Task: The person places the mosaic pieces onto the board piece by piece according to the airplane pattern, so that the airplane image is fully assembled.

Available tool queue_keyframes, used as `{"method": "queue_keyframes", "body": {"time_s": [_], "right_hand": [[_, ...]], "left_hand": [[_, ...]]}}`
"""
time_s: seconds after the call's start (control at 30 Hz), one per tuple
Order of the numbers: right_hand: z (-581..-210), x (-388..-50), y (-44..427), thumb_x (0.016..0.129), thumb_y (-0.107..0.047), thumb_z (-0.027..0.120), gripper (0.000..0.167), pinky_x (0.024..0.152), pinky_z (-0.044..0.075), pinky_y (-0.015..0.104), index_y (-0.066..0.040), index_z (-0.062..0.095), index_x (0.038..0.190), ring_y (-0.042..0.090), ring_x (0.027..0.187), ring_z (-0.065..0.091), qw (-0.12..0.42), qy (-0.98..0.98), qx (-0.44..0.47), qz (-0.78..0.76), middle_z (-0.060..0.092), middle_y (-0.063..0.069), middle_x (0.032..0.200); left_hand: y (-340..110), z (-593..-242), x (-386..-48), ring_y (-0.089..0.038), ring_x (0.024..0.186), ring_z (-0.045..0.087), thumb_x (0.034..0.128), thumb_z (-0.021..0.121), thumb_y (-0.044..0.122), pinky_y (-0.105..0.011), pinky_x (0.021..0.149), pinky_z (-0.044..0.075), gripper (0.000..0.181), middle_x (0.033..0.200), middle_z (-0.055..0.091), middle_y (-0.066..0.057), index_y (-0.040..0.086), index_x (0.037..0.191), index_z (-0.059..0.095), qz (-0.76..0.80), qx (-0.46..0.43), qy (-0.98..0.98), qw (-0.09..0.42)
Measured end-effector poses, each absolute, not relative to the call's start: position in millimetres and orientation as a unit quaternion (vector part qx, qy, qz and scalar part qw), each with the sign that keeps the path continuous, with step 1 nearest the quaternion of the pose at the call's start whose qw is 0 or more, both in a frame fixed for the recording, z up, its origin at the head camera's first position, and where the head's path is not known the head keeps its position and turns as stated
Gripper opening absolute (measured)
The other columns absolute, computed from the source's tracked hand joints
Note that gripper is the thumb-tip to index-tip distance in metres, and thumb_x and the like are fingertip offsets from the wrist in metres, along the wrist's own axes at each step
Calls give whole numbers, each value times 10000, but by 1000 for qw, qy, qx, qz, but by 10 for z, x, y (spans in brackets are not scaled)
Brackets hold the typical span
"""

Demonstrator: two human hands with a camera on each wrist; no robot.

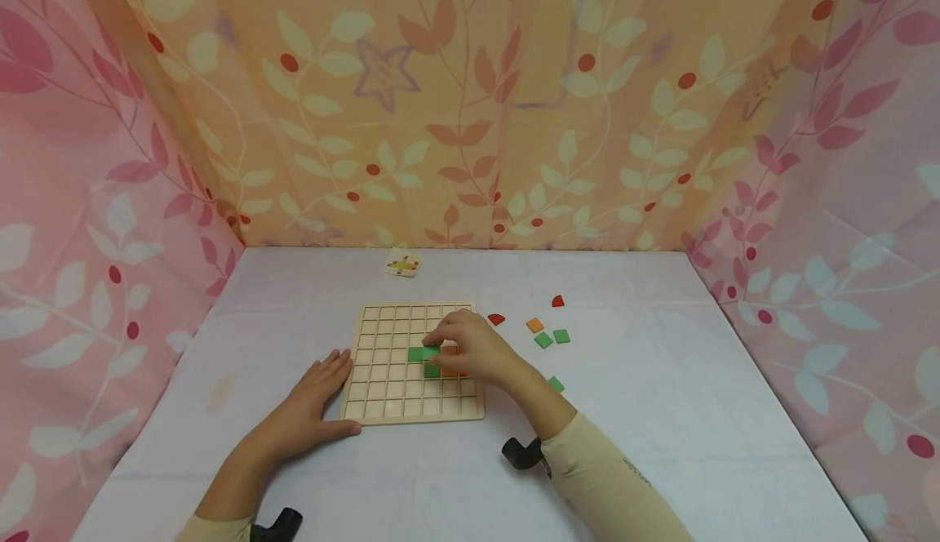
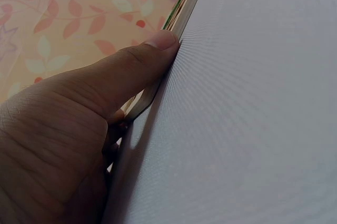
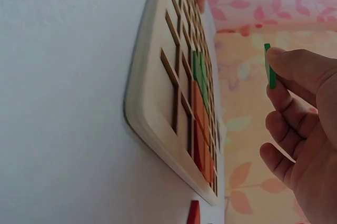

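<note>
A square wooden grid board (image 1: 374, 411) lies on the table. My left hand (image 1: 312, 403) rests against its left edge, fingers extended along the side and thumb at the near corner; in the left wrist view the thumb (image 2: 137, 63) touches the frame. Above the board my right hand (image 1: 473, 348) pinches a thin green square tile (image 3: 270, 68) between thumb and finger, clear of the grid. Green tiles (image 1: 415, 354) and orange tiles (image 1: 449, 369) sit in cells under that hand, which partly hides them. A red piece (image 3: 199, 147) also shows in the grid in the right wrist view.
Right of the board lie loose green tiles (image 1: 561, 335), an orange tile (image 1: 534, 325) and red rounded pieces (image 1: 558, 301). A small picture card (image 1: 402, 263) lies behind the board. Patterned cloth (image 1: 470, 117) encloses the table (image 1: 661, 444) at the back and sides.
</note>
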State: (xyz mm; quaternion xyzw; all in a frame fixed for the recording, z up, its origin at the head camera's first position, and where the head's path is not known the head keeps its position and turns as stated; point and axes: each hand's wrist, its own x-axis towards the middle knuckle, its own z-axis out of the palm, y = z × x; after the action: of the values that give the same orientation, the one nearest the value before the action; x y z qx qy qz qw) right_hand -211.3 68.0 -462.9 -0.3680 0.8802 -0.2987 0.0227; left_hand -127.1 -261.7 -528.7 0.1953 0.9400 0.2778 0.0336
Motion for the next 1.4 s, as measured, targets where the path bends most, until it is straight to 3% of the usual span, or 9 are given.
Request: {"method": "queue_keyframes", "body": {"time_s": [0.13,0.5,0.8,1.4], "right_hand": [[-4685,-2114,588,903,-288,773,266,993,463,335,-216,788,1158,110,1088,561,24,884,-371,-283,698,-103,1076],[-4803,-2136,428,882,-298,812,260,941,461,287,-190,805,1119,91,1005,593,12,886,-394,-245,725,-73,1045],[-4854,-2118,352,904,-339,776,268,890,456,287,-246,798,1155,92,1011,556,24,901,-382,-206,704,-119,1056],[-4955,-2132,292,881,-367,786,243,852,463,262,-297,803,1114,89,978,547,12,906,-390,-165,689,-120,1057]], "left_hand": [[-2615,-5287,-1270,-376,1572,171,743,840,601,-238,1275,-45,1153,1675,267,-176,-8,1582,334,278,196,940,34],[-2610,-5285,-1272,-375,1574,164,748,828,616,-295,1291,-23,1154,1679,260,-171,1,1586,328,278,194,940,37],[-2620,-5277,-1266,-386,1569,172,756,831,599,-223,1268,-54,1145,1678,254,-184,-13,1582,328,280,201,938,33],[-2621,-5270,-1262,-399,1563,181,755,838,587,-274,1286,-27,1135,1669,267,-201,-25,1572,343,284,202,937,28]]}}
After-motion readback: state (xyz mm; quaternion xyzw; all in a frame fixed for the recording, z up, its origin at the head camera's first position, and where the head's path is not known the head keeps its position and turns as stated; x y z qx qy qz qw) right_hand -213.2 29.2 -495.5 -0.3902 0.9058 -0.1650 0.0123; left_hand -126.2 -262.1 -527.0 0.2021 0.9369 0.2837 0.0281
